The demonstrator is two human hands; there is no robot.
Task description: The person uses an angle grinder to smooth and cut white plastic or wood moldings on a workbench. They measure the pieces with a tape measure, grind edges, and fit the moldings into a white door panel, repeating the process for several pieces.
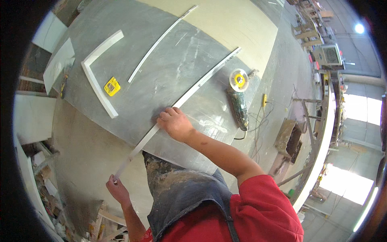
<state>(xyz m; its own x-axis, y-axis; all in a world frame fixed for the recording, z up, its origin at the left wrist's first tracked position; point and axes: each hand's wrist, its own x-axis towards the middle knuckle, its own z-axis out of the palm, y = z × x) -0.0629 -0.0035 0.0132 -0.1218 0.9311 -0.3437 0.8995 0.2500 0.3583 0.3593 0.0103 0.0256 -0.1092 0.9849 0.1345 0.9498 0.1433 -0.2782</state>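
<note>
A long, narrow white strip [201, 81] runs slantwise over the grey tabletop [133, 52], its near end sticking out past the table's edge. My right hand [176, 124] grips it near that edge, fingers curled over it. Beyond the edge, my left hand [117, 189] pinches the strip's near end. To the right on the tabletop lies a dark green angle grinder [239, 105] with a yellow-centred disc. On the left, a yellow tape measure [112, 86] rests beside an angled white piece [94, 82] made of two arms. Farther back lies a thinner white strip [159, 45].
A beige sheet [242, 24] covers the table's far part. Cables [260, 125] and a yellow socket block [264, 100] are on the floor at right, near a box-like container [287, 137]. White panels [60, 64] stand at left; scraps of wood [107, 220] lie lower left.
</note>
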